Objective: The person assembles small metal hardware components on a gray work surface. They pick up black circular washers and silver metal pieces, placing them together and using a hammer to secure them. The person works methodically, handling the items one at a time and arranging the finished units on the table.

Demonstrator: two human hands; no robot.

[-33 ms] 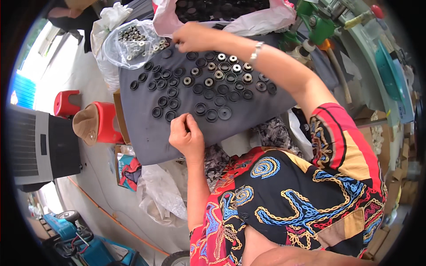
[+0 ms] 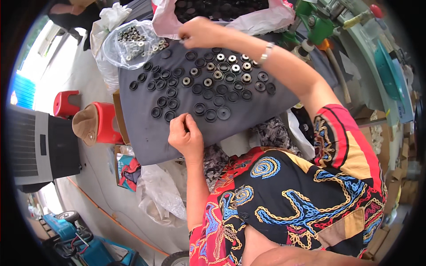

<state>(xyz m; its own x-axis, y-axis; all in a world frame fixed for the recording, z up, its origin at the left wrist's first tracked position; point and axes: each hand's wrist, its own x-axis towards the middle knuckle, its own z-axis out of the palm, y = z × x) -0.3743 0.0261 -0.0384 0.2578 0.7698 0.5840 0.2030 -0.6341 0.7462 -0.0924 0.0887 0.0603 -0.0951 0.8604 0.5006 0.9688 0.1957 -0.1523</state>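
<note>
Many round black caps [image 2: 199,109] lie spread on a grey cloth-covered table [image 2: 142,128]. Among the caps toward the middle right, several carry small metal ring-shaped parts [image 2: 218,75]. At the table's near edge my left hand [image 2: 185,135] is curled closed, thumb against the fingers; whatever it may hold is hidden. My right hand [image 2: 202,33] reaches across to the far side, in front of a white bag [image 2: 166,22] of black caps. Its fingers are pinched, with a small greyish bit at the tips, too blurred to name. Left of it stands a clear plastic bag [image 2: 111,51] with metal rings.
A green machine [image 2: 317,24] with a red-knobbed lever stands at the far right. On the floor to the left are red stools [image 2: 108,122], one with a brown hat [image 2: 85,125] on it, and a grey air cooler [image 2: 31,142]. A white plastic sack [image 2: 162,195] lies below the table edge.
My right hand has shifted slightly to the right and away from me, its forearm moving along. My left hand stays put, and the caps lie as before.
</note>
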